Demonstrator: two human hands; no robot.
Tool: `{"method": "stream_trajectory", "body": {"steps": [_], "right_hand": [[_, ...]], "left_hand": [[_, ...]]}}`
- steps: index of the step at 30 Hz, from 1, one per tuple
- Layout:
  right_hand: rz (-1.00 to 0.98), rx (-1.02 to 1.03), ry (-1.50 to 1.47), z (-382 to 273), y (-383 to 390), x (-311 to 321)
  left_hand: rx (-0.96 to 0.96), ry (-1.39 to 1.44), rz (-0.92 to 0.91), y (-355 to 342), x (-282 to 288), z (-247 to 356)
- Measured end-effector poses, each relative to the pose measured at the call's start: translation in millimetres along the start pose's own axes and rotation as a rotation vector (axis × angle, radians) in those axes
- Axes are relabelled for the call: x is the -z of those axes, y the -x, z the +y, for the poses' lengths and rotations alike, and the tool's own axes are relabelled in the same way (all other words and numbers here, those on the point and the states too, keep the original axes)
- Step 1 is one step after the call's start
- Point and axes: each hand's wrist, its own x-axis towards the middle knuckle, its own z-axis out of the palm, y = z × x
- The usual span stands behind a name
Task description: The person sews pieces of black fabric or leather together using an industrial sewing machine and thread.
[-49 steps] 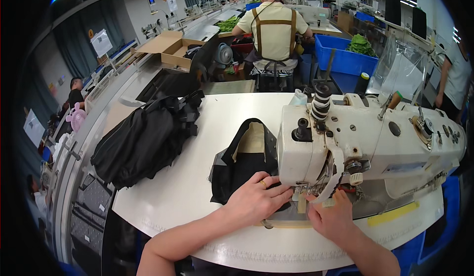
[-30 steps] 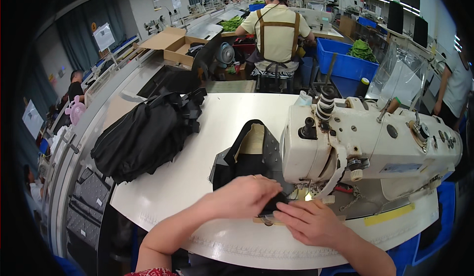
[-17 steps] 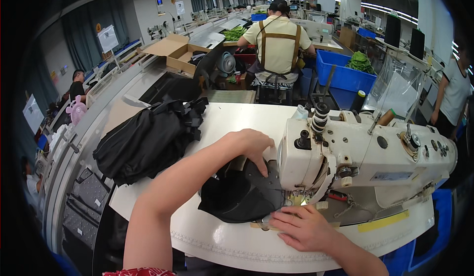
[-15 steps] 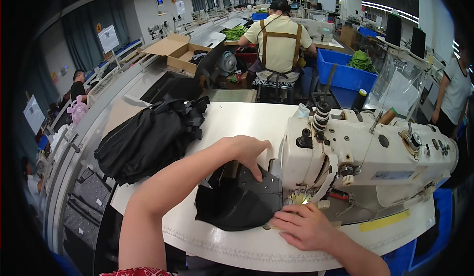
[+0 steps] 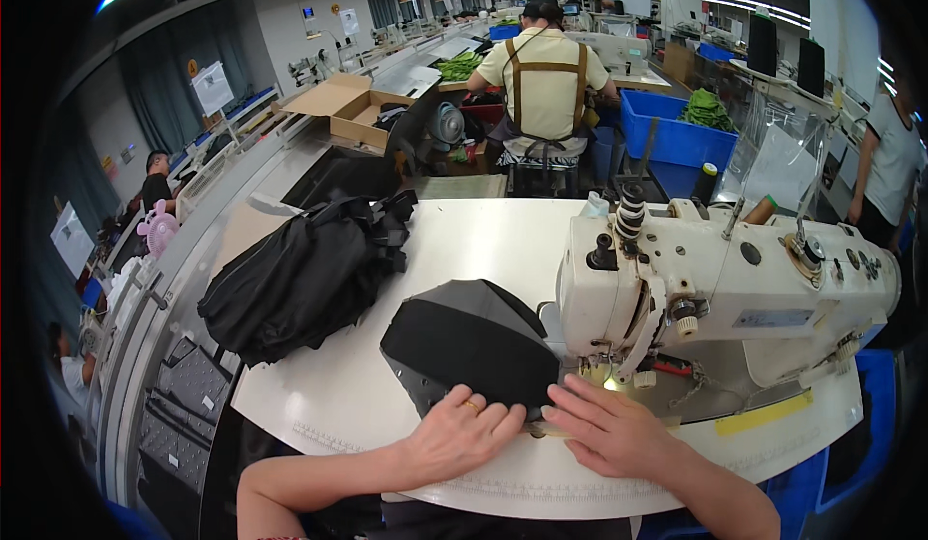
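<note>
A black fabric piece (image 5: 469, 342) with a dark grey edge lies on the white sewing table, its right corner by the needle area of the white sewing machine (image 5: 725, 289). My left hand (image 5: 466, 434) is closed on the near edge of this piece, fingers curled and a ring on one of them. My right hand (image 5: 609, 429) rests just below the needle area, fingers stretched out, the tips at the fabric's right corner. A small lamp lights the spot under the machine head. The fabric's underside is hidden.
A heap of black fabric goods (image 5: 309, 279) lies on the table's left side. Beyond are an open cardboard box (image 5: 362, 115), a seated co-worker (image 5: 546, 86) and a blue bin (image 5: 667, 144) with green pieces. Thread cones (image 5: 762, 47) stand at the back right.
The fabric piece has been turned and now lies flatter. My left hand has moved from its far side to its near edge. My right hand has stayed near the needle.
</note>
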Motion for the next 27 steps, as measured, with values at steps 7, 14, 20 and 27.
{"method": "stream_trajectory", "body": {"steps": [7, 14, 20, 27], "right_hand": [[-0.107, 0.082, -0.065, 7, 0, -4], [0.031, 0.056, -0.014, 6, 11, -6], [0.108, -0.177, -0.013, 8, 10, -13], [0.214, -0.01, -0.015, 7, 5, 4]], "left_hand": [[-0.005, 0.591, -0.277, -17, 33, 10], [0.129, 0.279, -0.263, -40, -25, -4], [0.222, 0.24, -0.082, -41, -51, 4], [0.207, 0.292, -0.051, -41, -61, -4]]}}
